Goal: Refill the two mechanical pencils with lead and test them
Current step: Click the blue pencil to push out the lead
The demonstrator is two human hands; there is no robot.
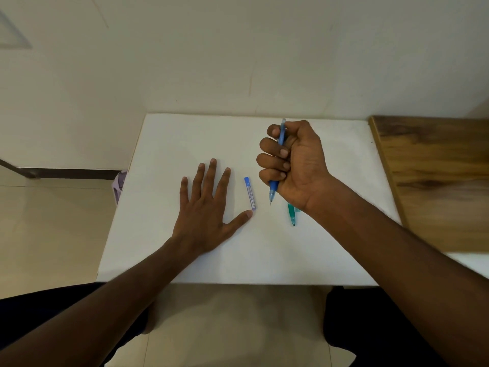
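My right hand (293, 162) is fisted around a blue mechanical pencil (273, 190), held above the white table (185, 139) with its tip pointing down toward me. A green mechanical pencil (291, 214) lies on the table under my right wrist, mostly hidden. A small blue lead case (250, 193) lies flat between my hands. My left hand (209, 207) rests palm down on the table, fingers spread, its thumb tip just below the lead case.
A wooden surface (434, 176) adjoins the table on the right. A pale purple object (119, 184) stands on the tiled floor by the table's left edge. A cream wall runs behind the table. My legs show below the near edge.
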